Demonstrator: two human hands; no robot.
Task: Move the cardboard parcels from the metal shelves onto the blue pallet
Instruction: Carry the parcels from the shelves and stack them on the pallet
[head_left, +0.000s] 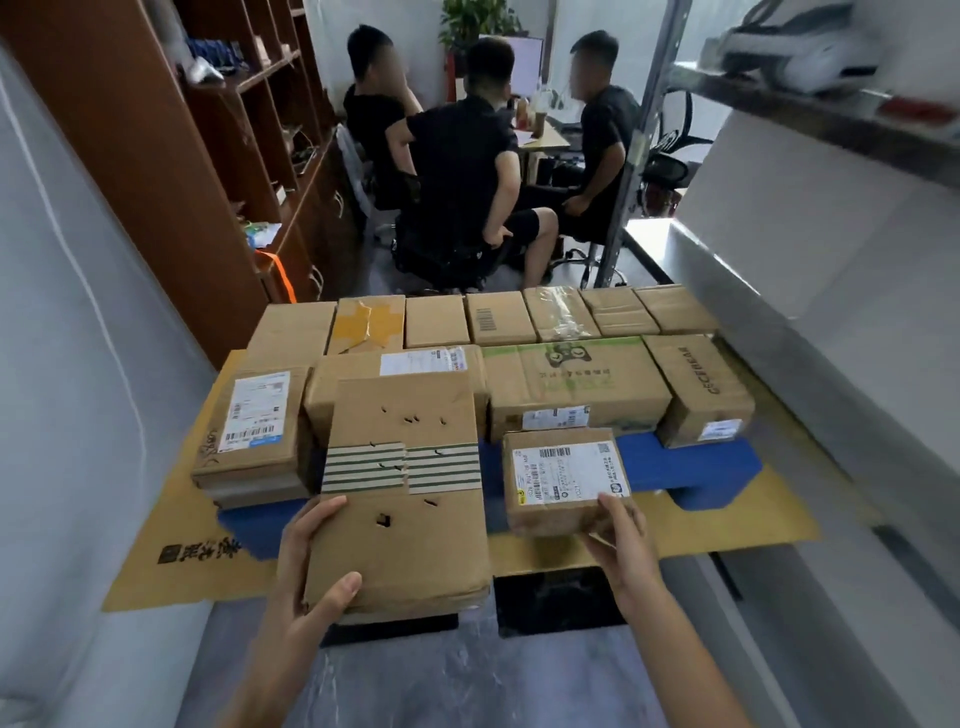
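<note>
Two parcels are in your grasp, one per hand. Your left hand (311, 561) grips the near left corner of the big striped parcel (405, 467), thumb on top and fingers curled round its left edge. The parcel is tilted towards you over the near left part of the blue pallet (675, 467). Your right hand (618, 540) pinches the near right corner of the small labelled parcel (563, 478), which sits at the pallet's near edge, just right of the striped one; whether it rests on the pallet is hard to tell. Beyond both, a green-printed parcel (571, 384) lies in the middle row, and a far row of parcels (519, 317) lines the pallet's far side. Under the pallet a cardboard sheet (197, 551) is spread on the floor. The metal shelves (779, 249) stand to the right. Farther off, three people (467, 156) sit around a desk, with a wooden bookcase (208, 156) on the left.
</note>
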